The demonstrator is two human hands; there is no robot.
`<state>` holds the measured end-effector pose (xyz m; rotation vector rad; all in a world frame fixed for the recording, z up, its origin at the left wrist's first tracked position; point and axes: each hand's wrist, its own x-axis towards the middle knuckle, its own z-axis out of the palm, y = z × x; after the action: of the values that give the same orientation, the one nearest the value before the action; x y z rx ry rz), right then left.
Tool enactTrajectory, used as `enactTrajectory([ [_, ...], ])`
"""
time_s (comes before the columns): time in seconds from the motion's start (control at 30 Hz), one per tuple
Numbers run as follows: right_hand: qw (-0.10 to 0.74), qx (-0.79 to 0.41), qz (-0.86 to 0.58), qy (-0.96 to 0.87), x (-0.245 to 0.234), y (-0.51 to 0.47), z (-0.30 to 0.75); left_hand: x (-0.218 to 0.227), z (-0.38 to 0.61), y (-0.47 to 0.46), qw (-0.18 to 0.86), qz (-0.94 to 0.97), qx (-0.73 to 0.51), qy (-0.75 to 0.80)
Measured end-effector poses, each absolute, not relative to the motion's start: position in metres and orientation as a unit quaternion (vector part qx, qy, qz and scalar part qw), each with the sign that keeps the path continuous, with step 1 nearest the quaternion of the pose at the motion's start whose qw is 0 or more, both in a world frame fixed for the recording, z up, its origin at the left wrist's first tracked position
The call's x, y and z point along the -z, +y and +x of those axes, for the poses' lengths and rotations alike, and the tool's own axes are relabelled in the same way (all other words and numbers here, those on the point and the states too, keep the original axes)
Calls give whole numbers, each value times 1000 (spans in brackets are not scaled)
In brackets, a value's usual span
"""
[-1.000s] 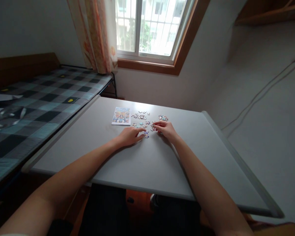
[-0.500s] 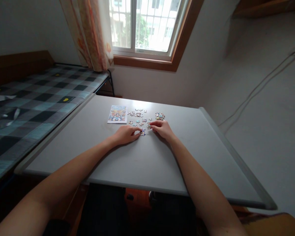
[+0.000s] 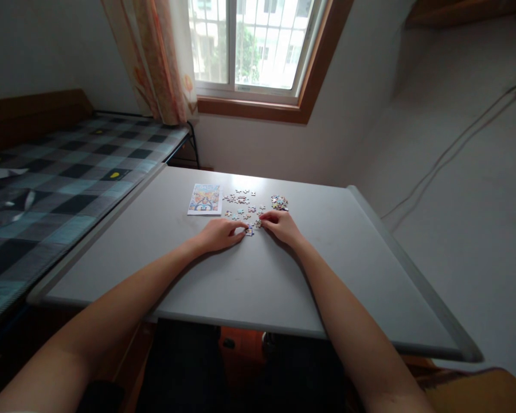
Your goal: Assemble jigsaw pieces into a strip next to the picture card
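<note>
On the grey table [image 3: 249, 287] my left hand [image 3: 218, 234] lies with its fingers together, the tips touching a small joined cluster of puzzle pieces [image 3: 250, 231]. My right hand [image 3: 280, 225] rests just right of that cluster, fingers curled and pinching a puzzle piece at its fingertips. Several loose puzzle pieces [image 3: 239, 200] are scattered just beyond both hands. A small pile of pieces [image 3: 279, 202] lies behind my right hand. A colourful reference picture card [image 3: 204, 199] lies flat to the left of the loose pieces.
A bed with a checked teal and black cover [image 3: 55, 183] runs along the table's left edge. A window [image 3: 249, 46] with a curtain [image 3: 159, 63] is on the far wall. A cable [image 3: 451, 149] hangs on the right wall.
My right hand has slid a little left towards the cluster under my left fingertips. The head view has dropped and shifted slightly since a second ago; my left hand has stayed put.
</note>
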<state>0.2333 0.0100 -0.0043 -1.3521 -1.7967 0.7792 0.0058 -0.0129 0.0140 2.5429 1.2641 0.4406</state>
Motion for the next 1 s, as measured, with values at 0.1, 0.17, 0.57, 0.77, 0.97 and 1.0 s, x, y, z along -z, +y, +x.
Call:
enactTrajectory([
  [0.1,373,-291,-524,-708,4,9,231,-14,5,-13,134,878,-155,433],
  [0.17,374,-274,-526,-713,3,8,230,-13,5,-13,134,879,-157,431],
  [0.57,398,-237,-544,-700,3,6,228,-13,5,-12,135,879,-155,430],
  [0.77,408,-239,-523,-709,6,8,228,-13,5,-12,136,879,-156,429],
  [0.97,412,-242,-512,-713,9,9,228,-13,5,-13,136,878,-154,433],
  [1.0,413,-242,-512,-714,9,9,228,-13,5,-13,138,878,-155,432],
])
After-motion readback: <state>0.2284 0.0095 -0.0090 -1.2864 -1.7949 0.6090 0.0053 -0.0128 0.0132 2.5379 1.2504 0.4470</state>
